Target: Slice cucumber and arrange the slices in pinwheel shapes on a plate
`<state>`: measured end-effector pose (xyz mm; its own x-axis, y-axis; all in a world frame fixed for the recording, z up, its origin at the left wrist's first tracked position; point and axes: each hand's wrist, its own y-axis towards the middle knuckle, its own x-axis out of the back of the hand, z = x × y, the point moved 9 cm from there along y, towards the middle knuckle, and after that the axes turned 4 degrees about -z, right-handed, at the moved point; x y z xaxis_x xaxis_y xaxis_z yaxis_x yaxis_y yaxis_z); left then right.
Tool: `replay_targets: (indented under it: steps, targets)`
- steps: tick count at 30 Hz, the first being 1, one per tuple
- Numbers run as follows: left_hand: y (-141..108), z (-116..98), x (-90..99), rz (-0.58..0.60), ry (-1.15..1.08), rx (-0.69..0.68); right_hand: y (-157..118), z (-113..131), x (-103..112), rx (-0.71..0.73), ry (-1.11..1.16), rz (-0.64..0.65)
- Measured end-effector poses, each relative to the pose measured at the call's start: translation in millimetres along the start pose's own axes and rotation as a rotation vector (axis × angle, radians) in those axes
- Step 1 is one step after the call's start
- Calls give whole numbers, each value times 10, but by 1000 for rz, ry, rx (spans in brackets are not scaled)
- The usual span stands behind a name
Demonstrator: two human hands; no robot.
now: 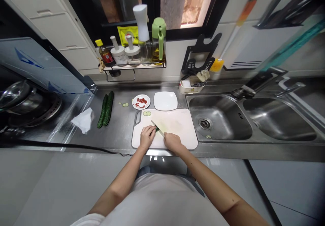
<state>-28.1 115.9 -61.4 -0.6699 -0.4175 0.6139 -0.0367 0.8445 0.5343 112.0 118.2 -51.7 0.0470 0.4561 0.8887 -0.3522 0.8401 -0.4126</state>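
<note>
A white cutting board with a grey edge lies on the steel counter. My right hand is closed round the handle of a knife, whose blade points up and to the left. At the blade, my left hand has its fingers curled over a small green piece of cucumber, mostly hidden under the fingers and blade. Thin cucumber slices lie at the board's upper left. Behind the board are a small plate with chopped red pieces and a white square plate.
Two whole cucumbers and a crumpled white tissue lie to the left, near the stove. A double sink is at the right. Bottles and jars stand on a wall rack above the counter. A few slices lie on the counter.
</note>
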Motion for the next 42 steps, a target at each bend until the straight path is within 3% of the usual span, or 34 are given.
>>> replay_targets:
  steps: [8, 16, 31, 42]
  targets:
    - [9, 0, 1, 1, -4, 9, 216, 148, 98, 10, 28, -30]
    - [7, 7, 5, 3, -4, 16, 239, 180, 127, 14, 42, -26]
    - [-8, 35, -15, 15, -8, 36, -246, -121, -50, -28, -19, 40]
    - [-18, 57, -13, 12, -18, 37, -377, -220, -90, -33, -21, 53]
